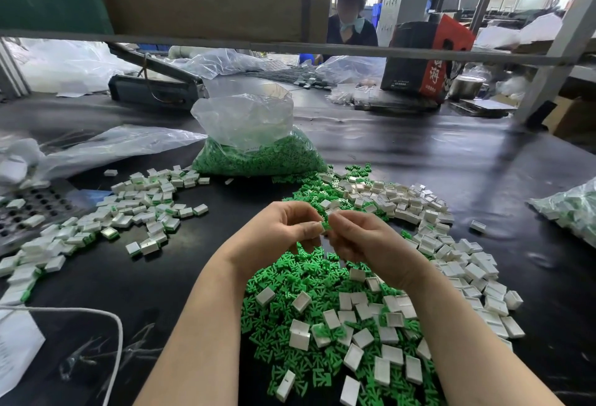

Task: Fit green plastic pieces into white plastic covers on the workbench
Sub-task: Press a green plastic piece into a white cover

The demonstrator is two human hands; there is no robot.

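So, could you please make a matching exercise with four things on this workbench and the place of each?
Things:
1. clear bag of green pieces
2. finished white covers
3. loose green pieces
4. red and black box

Places:
A. far right, behind the grey bar
B. under and in front of the hands
C. spread on the left of the bench
D. centre, beyond the hands

Pairs: 1-D, 2-C, 3-B, 4-A
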